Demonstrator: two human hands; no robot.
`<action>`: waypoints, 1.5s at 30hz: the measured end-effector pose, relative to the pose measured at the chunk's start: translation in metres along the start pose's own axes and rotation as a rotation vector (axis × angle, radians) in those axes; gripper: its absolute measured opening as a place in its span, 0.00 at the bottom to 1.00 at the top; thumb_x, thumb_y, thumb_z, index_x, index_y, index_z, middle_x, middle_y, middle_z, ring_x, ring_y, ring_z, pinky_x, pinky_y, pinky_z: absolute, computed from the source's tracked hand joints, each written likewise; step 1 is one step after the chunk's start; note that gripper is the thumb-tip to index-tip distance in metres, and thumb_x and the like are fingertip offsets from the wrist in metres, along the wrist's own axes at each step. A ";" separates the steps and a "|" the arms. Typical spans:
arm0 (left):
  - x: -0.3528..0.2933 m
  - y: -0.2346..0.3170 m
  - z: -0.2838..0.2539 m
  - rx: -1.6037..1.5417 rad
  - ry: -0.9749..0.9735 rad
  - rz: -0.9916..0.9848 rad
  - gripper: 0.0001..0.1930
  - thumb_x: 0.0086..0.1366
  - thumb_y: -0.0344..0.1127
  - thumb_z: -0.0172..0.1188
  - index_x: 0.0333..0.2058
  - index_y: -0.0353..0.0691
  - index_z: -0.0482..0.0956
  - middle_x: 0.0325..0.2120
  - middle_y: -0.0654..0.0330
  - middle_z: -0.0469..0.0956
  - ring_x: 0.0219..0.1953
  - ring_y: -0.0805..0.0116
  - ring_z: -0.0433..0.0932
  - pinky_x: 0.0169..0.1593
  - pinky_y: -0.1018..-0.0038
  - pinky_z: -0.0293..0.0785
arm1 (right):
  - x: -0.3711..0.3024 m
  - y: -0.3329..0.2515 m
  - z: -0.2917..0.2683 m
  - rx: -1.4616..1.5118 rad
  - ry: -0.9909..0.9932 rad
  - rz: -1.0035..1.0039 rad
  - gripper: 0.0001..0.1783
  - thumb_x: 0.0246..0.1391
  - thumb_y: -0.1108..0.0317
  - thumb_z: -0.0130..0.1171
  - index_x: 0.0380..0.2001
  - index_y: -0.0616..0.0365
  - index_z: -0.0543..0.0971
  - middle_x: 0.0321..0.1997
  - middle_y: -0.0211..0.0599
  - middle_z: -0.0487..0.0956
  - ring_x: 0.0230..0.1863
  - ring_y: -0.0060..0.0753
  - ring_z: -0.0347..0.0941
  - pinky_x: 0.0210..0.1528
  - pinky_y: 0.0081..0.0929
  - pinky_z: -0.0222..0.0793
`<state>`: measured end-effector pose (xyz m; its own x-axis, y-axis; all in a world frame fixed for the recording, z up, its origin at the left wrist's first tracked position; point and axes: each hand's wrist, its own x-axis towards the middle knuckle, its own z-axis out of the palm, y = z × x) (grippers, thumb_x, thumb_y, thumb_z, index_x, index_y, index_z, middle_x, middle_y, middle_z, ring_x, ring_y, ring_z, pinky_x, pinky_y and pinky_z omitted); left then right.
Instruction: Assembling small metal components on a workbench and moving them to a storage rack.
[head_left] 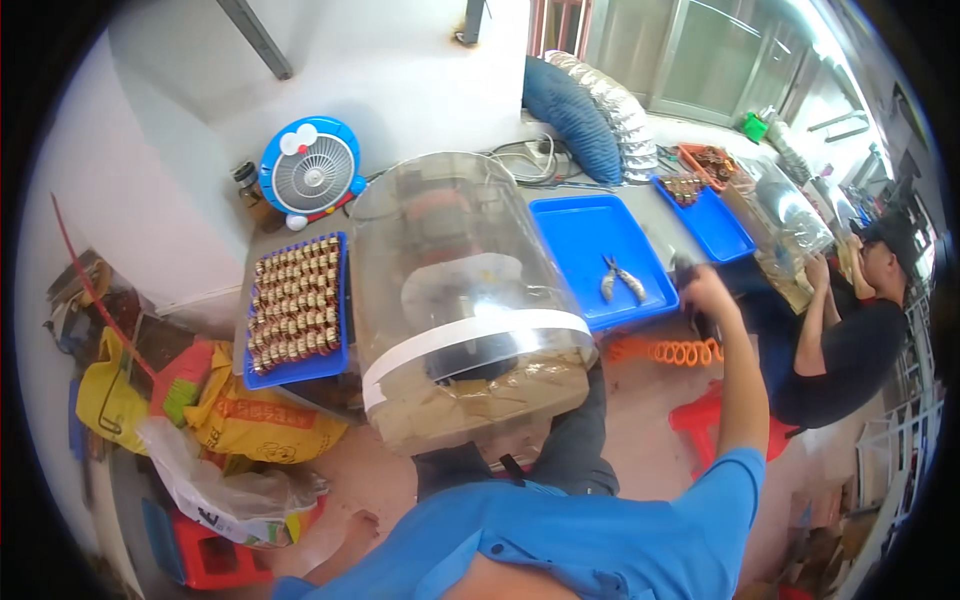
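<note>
We see the right hand [703,292] raised at the right edge of the blue tray [590,235], closed around a dark tool [690,290] whose shape we can't make out; the orange coiled hose [665,351] just below seems to run to it. The left hand isn't in view, so we cannot tell its state. Pliers [622,280] lie loose in the same tray, near the right hand but apart from it. In front of us a clear dome hood [455,270] with a white band and brown taped base sits on the surface [640,200], something dark inside, blurred. Left of the hood, a second blue tray [297,370] is packed with rows of small coppery coils [295,300]. A small blue fan [310,172] stands behind it. Another person [850,330] in black sits on the right by a second hood.

Our judgement: the tool looks rigid and fairly solid, best held round its body as now, with the springy hose tugging a little on it. The pliers are stiff metal, light, maybe slick; take them by the handles
</note>
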<state>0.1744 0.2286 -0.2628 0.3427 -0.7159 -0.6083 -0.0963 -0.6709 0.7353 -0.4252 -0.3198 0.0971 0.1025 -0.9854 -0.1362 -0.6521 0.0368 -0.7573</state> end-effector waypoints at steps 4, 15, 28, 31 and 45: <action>0.024 0.022 -0.020 -0.399 -0.229 -0.072 0.05 0.61 0.27 0.56 0.35 0.33 0.78 0.22 0.53 0.77 0.24 0.58 0.80 0.24 0.61 0.79 | -0.056 0.047 0.002 -0.197 -0.195 0.186 0.18 0.37 0.82 0.56 0.37 0.67 0.78 0.25 0.36 0.77 0.22 0.31 0.75 0.20 0.30 0.70; 0.045 0.106 0.014 0.368 0.046 0.091 0.14 0.53 0.24 0.48 0.33 0.43 0.83 0.25 0.56 0.82 0.25 0.65 0.81 0.29 0.68 0.76 | -0.075 0.074 0.014 -0.186 0.004 -0.061 0.18 0.42 0.80 0.55 0.41 0.66 0.79 0.27 0.40 0.78 0.29 0.32 0.77 0.28 0.32 0.71; 0.023 0.072 -0.015 0.328 0.126 0.056 0.11 0.57 0.28 0.49 0.34 0.40 0.82 0.24 0.55 0.80 0.24 0.64 0.80 0.31 0.69 0.76 | -0.026 0.059 -0.016 -0.213 0.189 -0.011 0.28 0.41 0.75 0.57 0.51 0.62 0.76 0.36 0.53 0.83 0.40 0.49 0.81 0.42 0.37 0.75; 0.013 0.034 -0.036 0.275 0.166 -0.004 0.10 0.56 0.29 0.52 0.34 0.40 0.82 0.25 0.54 0.81 0.28 0.63 0.82 0.33 0.68 0.77 | -0.059 -0.001 -0.002 -0.165 0.268 -0.334 0.30 0.42 0.73 0.59 0.54 0.65 0.75 0.42 0.51 0.82 0.43 0.42 0.80 0.47 0.34 0.73; -0.006 0.091 -0.116 0.072 0.403 0.248 0.14 0.48 0.20 0.51 0.35 0.32 0.80 0.28 0.53 0.79 0.33 0.59 0.80 0.39 0.67 0.76 | -0.006 -0.230 -0.005 -0.324 -0.004 -0.342 0.39 0.33 0.81 0.60 0.57 0.68 0.70 0.30 0.50 0.79 0.25 0.31 0.78 0.22 0.33 0.72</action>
<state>0.2718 0.1947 -0.1578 0.6352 -0.7333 -0.2425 -0.2806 -0.5116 0.8121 -0.2792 -0.3234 0.2752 0.3550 -0.9311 0.0835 -0.7811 -0.3445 -0.5208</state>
